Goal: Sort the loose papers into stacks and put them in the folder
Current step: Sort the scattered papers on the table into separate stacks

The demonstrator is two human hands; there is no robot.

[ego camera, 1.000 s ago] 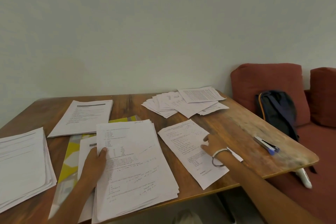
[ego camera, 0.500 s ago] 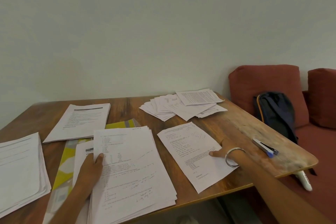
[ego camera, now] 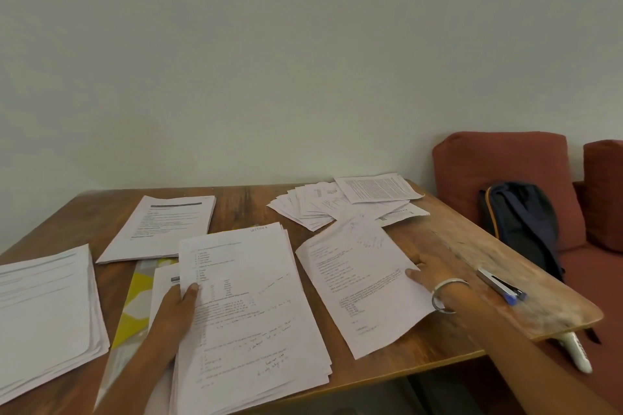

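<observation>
My left hand (ego camera: 175,313) grips the left edge of the thick middle paper stack (ego camera: 249,313), thumb on top. My right hand (ego camera: 426,274), with a metal bangle on the wrist, pinches the right edge of a single printed sheet (ego camera: 354,283), which is lifted slightly and reaches the loose paper pile (ego camera: 340,209) at the back right. A yellow-and-white folder (ego camera: 135,307) lies partly under the middle stack. Another stack (ego camera: 161,226) lies at the back left, and a third stack (ego camera: 43,307) at the far left.
The wooden table (ego camera: 472,246) ends close on the right, where a blue-and-white stapler (ego camera: 502,285) lies. Beyond it stands a red sofa (ego camera: 505,172) with a dark backpack (ego camera: 522,222) and a white remote (ego camera: 576,350). A wall rises behind.
My right hand slid from the sheet's middle to its right edge and took hold; the sheet shifted toward the loose pile. My left hand stayed on the middle stack.
</observation>
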